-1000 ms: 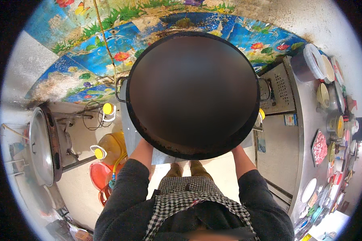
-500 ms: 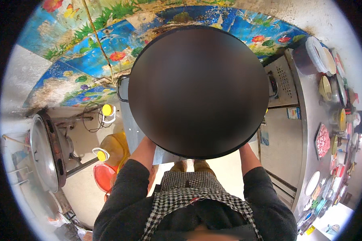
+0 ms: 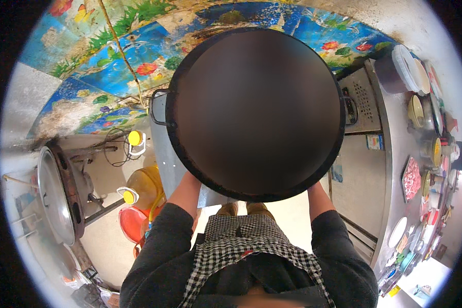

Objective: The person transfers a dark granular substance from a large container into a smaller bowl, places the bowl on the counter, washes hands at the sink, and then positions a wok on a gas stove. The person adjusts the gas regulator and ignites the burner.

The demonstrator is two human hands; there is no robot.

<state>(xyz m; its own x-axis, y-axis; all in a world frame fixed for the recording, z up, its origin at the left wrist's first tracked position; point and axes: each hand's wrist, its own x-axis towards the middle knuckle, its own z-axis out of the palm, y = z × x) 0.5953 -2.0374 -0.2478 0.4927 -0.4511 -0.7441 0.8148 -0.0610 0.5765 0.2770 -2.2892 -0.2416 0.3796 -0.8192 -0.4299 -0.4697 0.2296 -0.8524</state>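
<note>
A large black wok (image 3: 256, 110), round with a loop handle (image 3: 159, 107) on its left and another (image 3: 350, 110) on its right, fills the middle of the view. Its inside is dark and smeared, so any contents cannot be made out. Both my forearms, the left (image 3: 186, 194) and the right (image 3: 321, 199), pass under the wok's near edge. My left hand and my right hand are hidden beneath it, fingers included. Neither loop handle has a visible hand on it. A grey metal surface (image 3: 172, 154) shows beside and below the wok.
To the left stand a yellow oil jug (image 3: 143, 187), a red basin (image 3: 132, 224) and a lidded pot on a stand (image 3: 56, 195). Along the right runs a steel counter (image 3: 390, 205) with a tray of minced meat (image 3: 411, 178), bowls and a lidded tub (image 3: 398, 69). A painted wall (image 3: 123, 66) rises behind.
The wok has shifted slightly and its tilt differs: more of its dark left and lower inner rim shows. My forearms keep nearly the same place under it.
</note>
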